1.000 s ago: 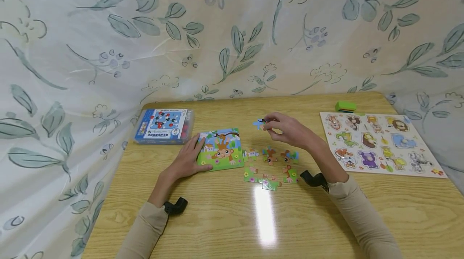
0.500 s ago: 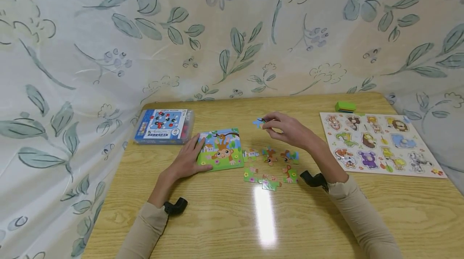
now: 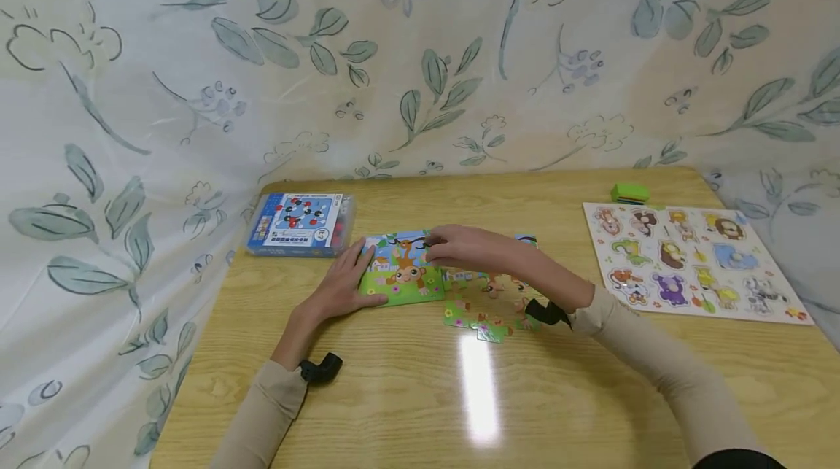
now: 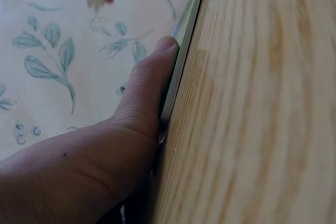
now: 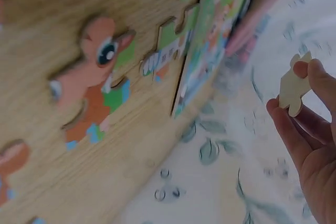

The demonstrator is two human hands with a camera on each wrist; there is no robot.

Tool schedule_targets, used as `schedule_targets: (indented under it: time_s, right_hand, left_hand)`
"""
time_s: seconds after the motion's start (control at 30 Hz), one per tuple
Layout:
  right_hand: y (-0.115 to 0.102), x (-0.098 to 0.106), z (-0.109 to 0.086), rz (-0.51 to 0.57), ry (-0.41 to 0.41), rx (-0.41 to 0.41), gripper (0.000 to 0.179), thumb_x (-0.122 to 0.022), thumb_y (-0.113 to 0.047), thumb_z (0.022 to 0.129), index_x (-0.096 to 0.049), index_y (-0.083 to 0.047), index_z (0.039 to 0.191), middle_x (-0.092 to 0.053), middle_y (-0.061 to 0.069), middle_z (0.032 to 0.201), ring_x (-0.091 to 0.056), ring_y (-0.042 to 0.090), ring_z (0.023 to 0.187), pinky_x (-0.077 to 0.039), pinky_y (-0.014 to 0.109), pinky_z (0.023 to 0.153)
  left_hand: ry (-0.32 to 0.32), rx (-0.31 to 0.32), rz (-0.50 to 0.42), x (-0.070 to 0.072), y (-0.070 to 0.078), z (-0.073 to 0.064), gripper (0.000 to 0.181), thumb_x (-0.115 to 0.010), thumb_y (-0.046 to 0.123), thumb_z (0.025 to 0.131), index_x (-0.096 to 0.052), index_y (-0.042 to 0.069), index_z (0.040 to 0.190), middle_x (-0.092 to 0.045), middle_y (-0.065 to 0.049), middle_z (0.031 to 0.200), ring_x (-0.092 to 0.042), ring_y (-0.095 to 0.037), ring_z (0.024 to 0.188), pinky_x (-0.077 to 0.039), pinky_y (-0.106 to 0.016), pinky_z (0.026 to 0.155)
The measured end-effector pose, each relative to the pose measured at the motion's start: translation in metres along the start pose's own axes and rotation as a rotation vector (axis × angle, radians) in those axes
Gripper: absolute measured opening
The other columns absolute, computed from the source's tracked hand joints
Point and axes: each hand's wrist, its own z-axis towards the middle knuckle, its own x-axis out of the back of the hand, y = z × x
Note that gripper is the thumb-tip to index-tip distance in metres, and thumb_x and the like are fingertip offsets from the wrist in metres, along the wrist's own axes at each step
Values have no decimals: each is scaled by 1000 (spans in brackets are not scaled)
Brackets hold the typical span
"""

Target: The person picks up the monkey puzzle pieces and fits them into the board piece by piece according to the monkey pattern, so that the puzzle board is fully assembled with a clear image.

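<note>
So the jigsaw piece [image 5: 295, 87] you're working with is hanging in the air in your right hand [image 3: 462, 246]. You're pinching it between thumb and fingers, and it's showing its plain, pale back to the right wrist cam. From the head view those fingers are hovering around the upper right corner of the monkey picture board [image 3: 408, 276], and they're pretty much hiding the piece.

Your left hand [image 3: 341, 283] isn't clutching anything, it's just resting on the board's left side with the thumb lying along the near edge.

Progress-wise I'd call it partway, tbh. The house piece [image 3: 457, 276] is lying just beside the board, the eye piece [image 5: 100, 56] is sitting next along, and the flower piece [image 3: 457, 316] and bottom-edge piece [image 3: 491, 332] are making a rough lower row. A bluish piece [image 3: 526, 238] is peeking out behind your arm. Gaps are showing and I can't tell if any are locked together, so joining them up is looking like what's left, plus the one you're holding.

Further out on the table [image 3: 380, 396], the molecule model box [image 3: 302, 221] is sitting behind your left hand, and the animal puzzle board [image 3: 604, 257] is lying off to the right.
</note>
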Motion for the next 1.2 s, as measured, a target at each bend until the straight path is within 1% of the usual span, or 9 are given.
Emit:
schedule_targets:
  time_s: [0.07,0.17,0.2,0.33,0.47,0.8,0.9,1.03,1.2]
  right_hand:
    - [1,-2,17,-97,-34,68,32,-50,-27,102,-57,-8,128,-57,15,133,-59,29,118,-52,38,93]
    - [10,-5,42,-350,7,277,19,-57,-16,98,-64,-8,114,-62,16,120,-63,27,106,-53,33,87]
    - [13,-6,49,-366,14,299,16,-59,-13,97,-66,-8,110,-64,15,116,-64,26,102,-54,32,84]
    - [24,-8,69,-346,-31,253,14,-61,-11,95,-70,-7,105,-64,13,113,-65,24,98,-54,29,82]
    - [32,-10,80,-318,-84,195,15,-60,-11,96,-70,-6,106,-64,13,115,-66,24,100,-55,29,84]
    - [39,-13,93,-262,-194,87,19,-57,-17,98,-69,-10,111,-63,12,121,-65,22,103,-54,30,87]
    - [40,-14,96,-244,-205,63,20,-57,-17,98,-69,-10,113,-63,11,121,-65,21,103,-54,29,88]
    - [42,-14,99,-235,-189,57,20,-58,-17,98,-69,-10,113,-64,9,118,-65,20,103,-53,28,89]
    - [41,-17,103,-267,-193,90,21,-56,-19,99,-69,-11,113,-66,8,116,-66,19,102,-54,29,88]
  left_hand:
    - [1,-3,2,0,0,0,104,-68,59,83,-14,10,157,-4,-17,164,-10,-37,151,-18,-59,118]
    - [-1,-2,3,0,0,1,104,-67,60,83,-14,11,157,-4,-16,164,-10,-37,151,-18,-59,118]
    - [-1,-3,1,-1,0,1,104,-67,60,83,-14,11,157,-4,-16,164,-10,-37,151,-19,-59,118]
    - [-3,-4,-2,-1,1,2,105,-67,61,82,-13,11,157,-4,-15,164,-10,-36,151,-19,-60,118]
    - [-5,2,-6,-2,0,1,105,-67,62,82,-13,11,157,-3,-15,164,-10,-37,151,-18,-60,118]
    - [-7,7,7,-1,-2,0,104,-67,59,83,-13,11,157,-4,-16,164,-10,-37,151,-18,-59,118]
    - [-9,9,10,0,-1,0,104,-67,59,83,-14,10,157,-5,-17,164,-10,-37,151,-18,-59,118]
    - [-8,9,6,0,0,0,104,-67,59,83,-14,10,157,-5,-16,164,-10,-37,151,-19,-60,118]
    - [-12,11,5,-1,-1,0,103,-67,59,83,-14,10,157,-4,-16,164,-10,-37,151,-18,-59,118]
